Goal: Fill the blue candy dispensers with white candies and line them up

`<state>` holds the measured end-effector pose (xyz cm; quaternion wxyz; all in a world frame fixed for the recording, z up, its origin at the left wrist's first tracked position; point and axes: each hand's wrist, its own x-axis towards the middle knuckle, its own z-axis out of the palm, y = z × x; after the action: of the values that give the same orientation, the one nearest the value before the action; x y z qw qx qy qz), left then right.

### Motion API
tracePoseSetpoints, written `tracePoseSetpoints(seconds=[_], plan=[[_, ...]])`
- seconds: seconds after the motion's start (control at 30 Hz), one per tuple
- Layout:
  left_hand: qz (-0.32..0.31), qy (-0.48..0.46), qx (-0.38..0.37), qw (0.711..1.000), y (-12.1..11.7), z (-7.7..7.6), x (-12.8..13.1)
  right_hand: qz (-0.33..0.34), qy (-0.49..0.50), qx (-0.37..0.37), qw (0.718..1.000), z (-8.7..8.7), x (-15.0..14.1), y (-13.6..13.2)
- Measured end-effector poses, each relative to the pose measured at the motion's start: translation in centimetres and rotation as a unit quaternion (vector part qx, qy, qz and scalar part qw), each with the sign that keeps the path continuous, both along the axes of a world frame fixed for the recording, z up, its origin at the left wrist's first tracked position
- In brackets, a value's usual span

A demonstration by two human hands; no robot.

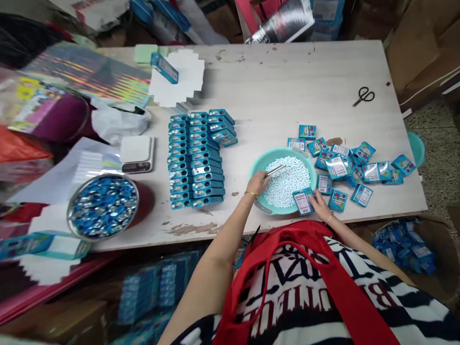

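My left hand (258,183) is closed around a slim silver metal tool (276,170), whose far end lies over small white pellets (287,184). The pellets fill a turquoise basin (257,165) on the table. At the basin's near right rim, my right hand (321,207) grips a small blue box (304,201) with a white label panel. Many similar small blue boxes (338,166) lie loosely heaped to the right of the basin. Left of it stand rows of slim blue boxes (196,160), each with a dark round spot on its end.
A metal pot (70,211) of blue and silver wrapped pieces stands at left, below a white scale (136,151). One blue box (164,68) rests on stacked white card (187,76). Black scissors (363,96) lie far right. Below the right edge, a carton holds blue boxes (406,247).
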<state>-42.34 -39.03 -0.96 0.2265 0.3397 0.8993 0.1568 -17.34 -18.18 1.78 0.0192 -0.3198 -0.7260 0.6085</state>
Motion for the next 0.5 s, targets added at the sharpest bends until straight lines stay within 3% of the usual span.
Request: tracePoseSetpoints(seconds=[0.2, 0.33, 0.4, 0.5], plan=[[0.084, -0.048, 0.041, 0.994, -3.9, 1.8, 4.7, 0.044, 0.054, -0.008, 0.998, 1.8, 1.1, 2.8], [0.148, -0.120, 0.089, 0.978, -5.4, 3.3, 6.6, -0.045, 0.071, -0.090, 0.992, 3.4, 0.6, 3.6], [0.198, -0.157, 0.154, 0.955, -4.9, 4.1, 7.1, -0.104, 0.084, -0.147, 0.980, 4.2, -0.3, 3.0], [0.276, -0.238, 0.253, 0.896, -2.8, 5.1, 8.2, -0.152, 0.117, -0.181, 0.964, 5.4, -2.2, 0.9]])
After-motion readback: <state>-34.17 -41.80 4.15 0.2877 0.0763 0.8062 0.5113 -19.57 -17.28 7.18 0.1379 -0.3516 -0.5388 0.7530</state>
